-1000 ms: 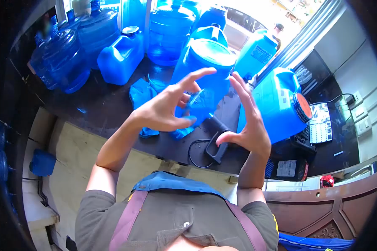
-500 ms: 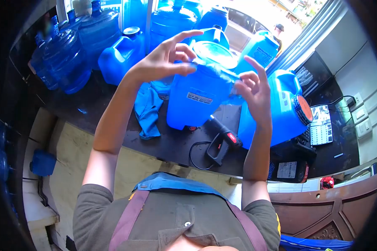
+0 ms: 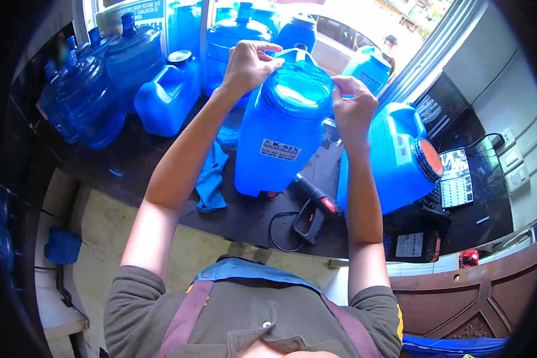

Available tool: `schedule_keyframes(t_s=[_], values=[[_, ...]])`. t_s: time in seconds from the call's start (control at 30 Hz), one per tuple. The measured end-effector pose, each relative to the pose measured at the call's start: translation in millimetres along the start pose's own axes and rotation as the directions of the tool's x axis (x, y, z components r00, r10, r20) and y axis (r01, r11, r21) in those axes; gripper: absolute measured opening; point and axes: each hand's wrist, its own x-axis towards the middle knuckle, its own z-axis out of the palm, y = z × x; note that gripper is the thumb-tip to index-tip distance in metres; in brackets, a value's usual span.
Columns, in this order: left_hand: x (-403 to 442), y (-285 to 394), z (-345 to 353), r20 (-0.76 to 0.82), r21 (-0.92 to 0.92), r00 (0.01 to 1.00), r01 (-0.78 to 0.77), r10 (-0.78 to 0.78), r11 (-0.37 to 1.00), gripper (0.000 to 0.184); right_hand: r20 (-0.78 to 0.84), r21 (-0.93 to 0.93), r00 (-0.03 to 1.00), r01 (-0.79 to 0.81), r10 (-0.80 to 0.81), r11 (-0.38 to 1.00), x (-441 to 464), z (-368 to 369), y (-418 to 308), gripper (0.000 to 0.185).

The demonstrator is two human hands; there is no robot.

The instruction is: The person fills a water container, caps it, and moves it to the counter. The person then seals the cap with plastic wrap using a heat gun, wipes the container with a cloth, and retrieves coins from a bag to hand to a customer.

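Observation:
A blue water jug [image 3: 271,164] with a white "K-SIX" label stands upright on the dark counter. Over its wide round lid lies a glossy, clear plastic film [image 3: 298,89]. My left hand [image 3: 249,67] pinches the film at the lid's upper left edge. On the opposite side, my right hand [image 3: 354,108] has its fingers closed on the film's right edge. A heat gun [image 3: 316,206] with a black body and cord lies in front of the jug. To the jug's left is a crumpled blue cloth [image 3: 212,176].
Another blue jug [image 3: 388,158] with an orange cap lies at the right, beside a calendar sheet [image 3: 456,179] and wall switches. Round water bottles [image 3: 89,101] and a smaller jug [image 3: 168,98] crowd the left. A person [image 3: 389,51] is outside the window.
The film has gone from hanging between my hands in front of the jug to lying over its lid. My left hand has moved right, and the fingers of both hands have closed in.

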Motion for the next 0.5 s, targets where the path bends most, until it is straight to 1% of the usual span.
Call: schedule_keyframes(t_s=[0.07,0.1,0.13,0.17,0.27,0.37,0.47,0.5], values=[[-3.1,12.0,-2.6,-0.068,0.001,0.998,-0.013,0.013,1.000,0.028,-0.054,-0.018,0.998,0.033,-0.034,0.999,-0.9,2.5,-0.1,0.012],[-5.1,16.8,-4.1,-0.101,0.002,0.995,-0.020,0.020,1.000,0.029,-0.042,-0.010,0.999,0.013,-0.014,1.000,-1.3,3.1,0.4,0.013],[-7.0,17.8,-3.9,-0.118,0.002,0.993,-0.020,0.020,1.000,0.029,-0.031,-0.002,0.999,-0.007,0.007,1.000,-2.1,2.9,1.3,0.013],[-6.4,12.7,-1.7,-0.092,0.032,0.995,-0.028,0.031,0.999,0.028,-0.019,0.004,0.999,-0.030,0.030,1.000,-3.8,2.1,2.3,0.014],[-4.5,-1.5,4.0,-0.034,0.109,0.998,-0.055,0.059,0.993,0.028,0.145,0.025,0.960,-0.244,0.238,0.970,-3.6,1.6,4.9,0.015],[-1.4,3.2,0.6,0.033,0.172,0.999,-0.025,0.020,0.985,0.032,0.232,0.153,0.943,-0.277,0.238,0.949,-6.2,5.2,26.5,0.023],[-1.3,11.2,-10.4,0.133,0.200,0.986,0.068,-0.096,0.977,0.044,0.247,0.293,0.934,-0.325,0.258,0.899,-10.6,-3.4,19.8,0.038],[-2.8,2.6,-12.3,0.078,0.109,0.994,0.063,-0.072,0.992,0.047,0.179,0.356,0.950,-0.305,0.256,0.883,-16.0,-7.2,21.6,0.041]])
